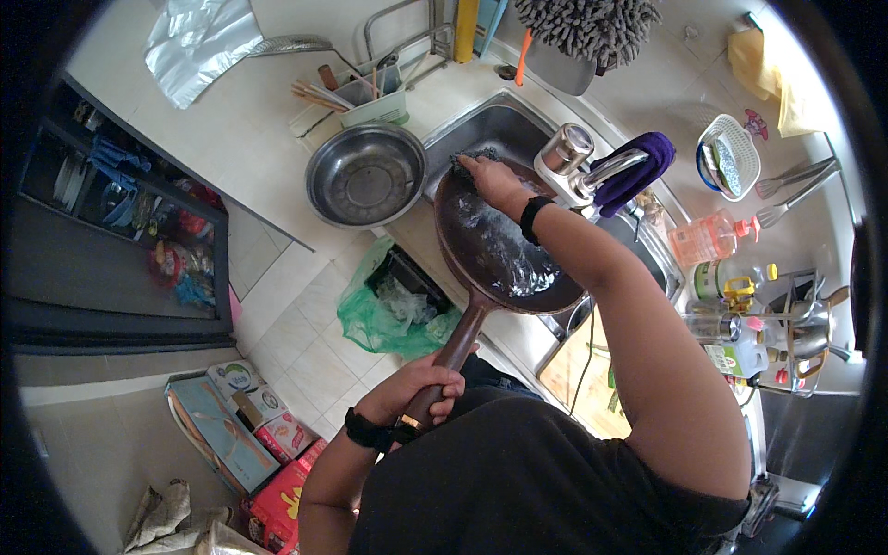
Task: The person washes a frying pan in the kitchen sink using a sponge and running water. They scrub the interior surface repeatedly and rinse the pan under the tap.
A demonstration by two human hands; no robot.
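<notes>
A dark frying pan is tilted over the sink, its inside wet and shiny. My left hand grips the long brown pan handle close to my body. At the pan's far rim, my right hand presses a dark scouring pad against the inner surface. My fingers cover part of the pad. The chrome faucet, with a purple cloth draped over it, stands just right of my right wrist.
A metal basin rests on the counter left of the sink. Below it hangs a bin with a green plastic bag. A cutlery holder stands behind the basin. Bottles and a cutting board lie to the right.
</notes>
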